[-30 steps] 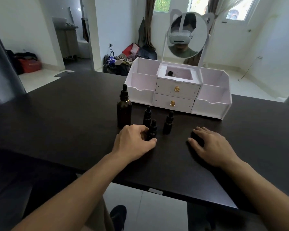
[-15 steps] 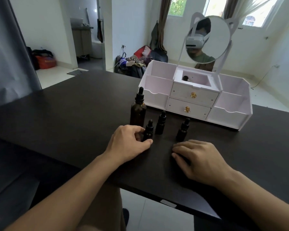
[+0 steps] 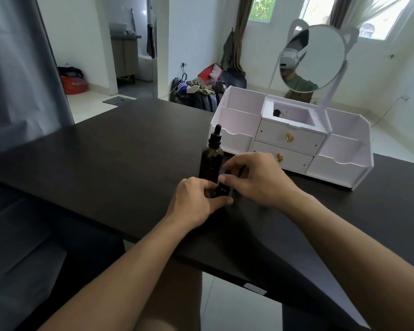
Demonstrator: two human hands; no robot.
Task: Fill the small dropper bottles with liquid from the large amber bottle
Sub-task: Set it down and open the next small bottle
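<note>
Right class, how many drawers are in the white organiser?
2. The upper drawer sits in the middle of the organiser; the lower drawer is directly beneath, its left end hidden behind the right hand.

Both hands point(image 3: 196, 199) grip one small dropper bottle point(image 3: 221, 189).
</note>
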